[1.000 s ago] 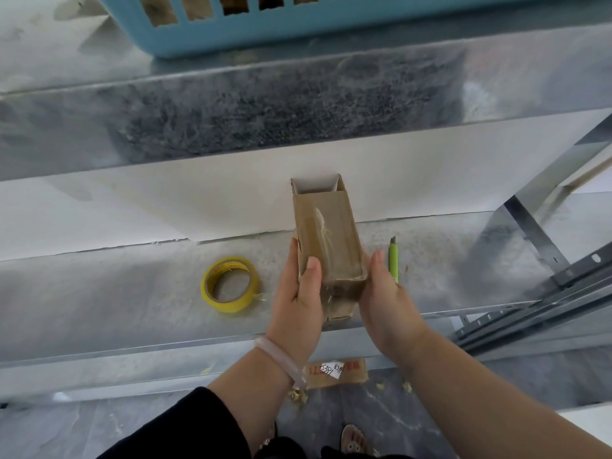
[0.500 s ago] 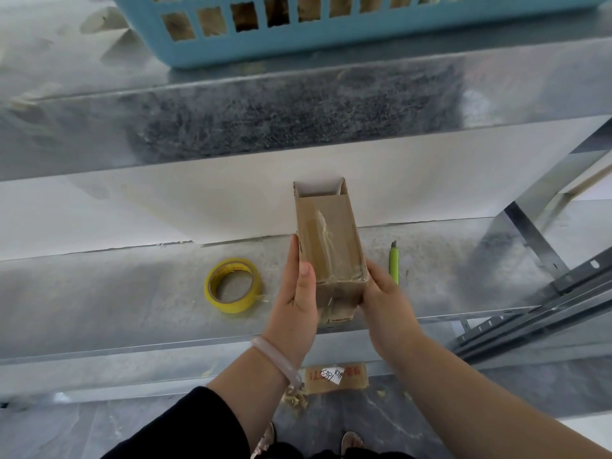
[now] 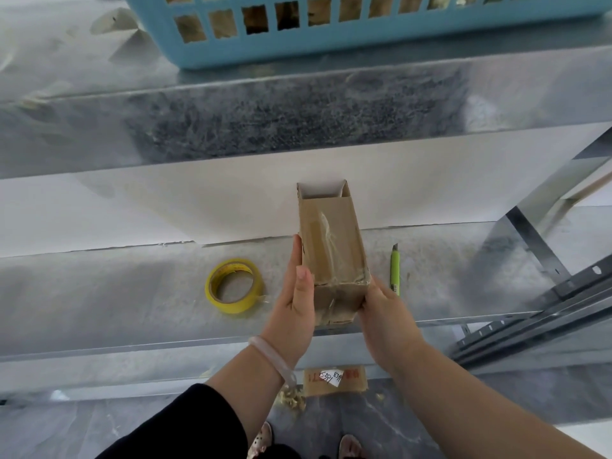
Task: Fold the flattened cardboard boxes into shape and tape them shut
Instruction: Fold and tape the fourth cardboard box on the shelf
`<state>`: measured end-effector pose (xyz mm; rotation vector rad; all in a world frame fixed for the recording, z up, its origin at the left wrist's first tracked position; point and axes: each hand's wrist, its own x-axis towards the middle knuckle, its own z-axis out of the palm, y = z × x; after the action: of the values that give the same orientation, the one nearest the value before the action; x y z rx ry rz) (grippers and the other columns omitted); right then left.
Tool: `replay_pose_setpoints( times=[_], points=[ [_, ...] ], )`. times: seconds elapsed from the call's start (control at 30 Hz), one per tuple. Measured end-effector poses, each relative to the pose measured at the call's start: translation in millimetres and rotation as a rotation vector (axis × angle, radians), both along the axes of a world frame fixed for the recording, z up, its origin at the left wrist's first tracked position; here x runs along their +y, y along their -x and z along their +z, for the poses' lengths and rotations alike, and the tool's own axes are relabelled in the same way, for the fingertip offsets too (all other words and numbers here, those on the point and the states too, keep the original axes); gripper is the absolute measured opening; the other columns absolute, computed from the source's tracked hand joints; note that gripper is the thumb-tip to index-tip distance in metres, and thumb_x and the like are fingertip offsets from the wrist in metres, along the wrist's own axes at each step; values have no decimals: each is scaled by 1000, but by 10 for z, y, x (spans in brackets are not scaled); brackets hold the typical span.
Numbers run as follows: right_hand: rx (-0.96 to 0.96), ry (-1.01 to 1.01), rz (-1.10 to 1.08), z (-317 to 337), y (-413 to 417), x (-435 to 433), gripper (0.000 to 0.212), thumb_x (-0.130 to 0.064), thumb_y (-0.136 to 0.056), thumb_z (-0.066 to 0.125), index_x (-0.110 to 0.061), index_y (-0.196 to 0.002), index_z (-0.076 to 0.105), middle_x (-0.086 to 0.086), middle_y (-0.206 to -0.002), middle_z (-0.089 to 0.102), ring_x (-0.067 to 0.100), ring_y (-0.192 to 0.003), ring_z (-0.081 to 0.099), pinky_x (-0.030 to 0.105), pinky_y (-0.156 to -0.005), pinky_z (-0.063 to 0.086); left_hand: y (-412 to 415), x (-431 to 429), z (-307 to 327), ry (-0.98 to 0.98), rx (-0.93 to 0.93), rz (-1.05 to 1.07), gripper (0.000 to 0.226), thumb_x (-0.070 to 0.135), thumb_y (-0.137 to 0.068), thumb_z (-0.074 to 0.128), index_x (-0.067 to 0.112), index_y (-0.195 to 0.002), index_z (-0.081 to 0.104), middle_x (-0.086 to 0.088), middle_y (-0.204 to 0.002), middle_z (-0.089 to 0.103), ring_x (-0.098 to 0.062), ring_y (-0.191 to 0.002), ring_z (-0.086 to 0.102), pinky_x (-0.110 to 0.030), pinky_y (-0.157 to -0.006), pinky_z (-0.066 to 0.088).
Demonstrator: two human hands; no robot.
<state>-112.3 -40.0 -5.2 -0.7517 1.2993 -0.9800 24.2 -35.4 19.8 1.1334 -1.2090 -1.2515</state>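
Left hand [image 3: 294, 306] and right hand [image 3: 384, 319] clasp the box [image 3: 331, 246] over the worktop [image 3: 132, 293]; the right has slipped toward its taped near end. The far end stays open.

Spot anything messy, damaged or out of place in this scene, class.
The tape on the cardboard box is wrinkled, not smooth. Below the shelf, a labelled cardboard scrap and pale shreds litter the floor.
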Motion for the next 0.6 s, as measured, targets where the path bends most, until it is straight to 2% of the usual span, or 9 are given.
replay_pose_setpoints(
  times=[0.1, 0.13, 0.2, 0.27, 0.37, 0.4, 0.47, 0.53, 0.6],
  points=[
    [-37, 15, -7, 89, 79, -70, 33, -20, -101, 50, -29, -131, 62, -4, -117, 72, 13, -112, 66, 39, -104, 48, -39, 5, 15, -52, -9, -41, 62, 41, -94, 22, 23, -152, 12, 18, -150, 28, 26, -123, 30, 3, -92, 29],
    [-39, 37, -33, 128, 93, -78, 32, -23, -102, 49, -29, -131, 62, -5, -114, 73, 12, -109, 67, 40, -103, 49, -31, 14, 56, -58, -43, -63, 64, 42, -92, 23, 24, -152, 13, 21, -147, 28, 31, -118, 30, 5, -90, 28],
    [-85, 71, -57, 199, 88, -59, 35, -42, -100, 50, -31, -131, 61, -8, -115, 72, 10, -110, 66, 39, -105, 48, -29, 4, 101, -57, -62, -54, 66, 45, -89, 28, 25, -151, 19, 22, -145, 31, 34, -113, 31, 6, -88, 27],
    [-53, 127, 33, 269, 41, 1, 48, -59, -91, 55, -35, -133, 58, -13, -119, 70, 5, -112, 64, 35, -104, 47, -31, -34, 123, -54, -10, -58, 58, 42, -92, 40, 25, -147, 32, 15, -144, 44, 20, -120, 42, -1, -92, 34],
    [74, 226, 91, 314, -77, 48, 30, -34, -96, 59, -32, -126, 56, -18, -99, 72, -5, -93, 67, 15, -80, 54, 7, -35, 87, -37, 29, -79, 45, 24, -92, 57, 28, -136, 45, 0, -126, 64, -13, -118, 59, -25, -94, 48],
    [110, 249, 74, 305, -99, 48, 30, -28, -98, 56, -31, -128, 55, -18, -97, 72, -6, -92, 67, 13, -77, 53, 10, -34, 58, -51, 27, -72, 48, 24, -90, 57, 29, -137, 45, -1, -125, 64, -16, -118, 60, -32, -97, 49],
    [211, 294, 74, 268, -111, 45, 27, -28, -100, 52, -33, -127, 55, -18, -99, 71, -4, -94, 66, 18, -81, 54, 5, -39, 37, -58, -10, -57, 59, 32, -88, 57, 26, -144, 39, -3, -130, 61, -19, -122, 57, -43, -103, 45],
    [337, 339, 104, 249, -82, 51, 20, -39, -101, 46, -41, -119, 53, -22, -97, 70, -4, -94, 65, 22, -83, 53, -23, -44, 17, -3, -109, -52, 65, 41, -89, 55, 24, -147, 33, -4, -135, 56, -21, -126, 53, -48, -105, 42],
    [457, 392, 164, 247, -40, 56, 36, -59, -97, 37, -39, -124, 52, -23, -98, 68, -5, -95, 64, 24, -85, 55, -64, -64, -35, 92, -320, -37, 72, 57, -91, 49, 26, -151, 25, -1, -141, 50, -19, -130, 48, -48, -105, 41]
  ],
)
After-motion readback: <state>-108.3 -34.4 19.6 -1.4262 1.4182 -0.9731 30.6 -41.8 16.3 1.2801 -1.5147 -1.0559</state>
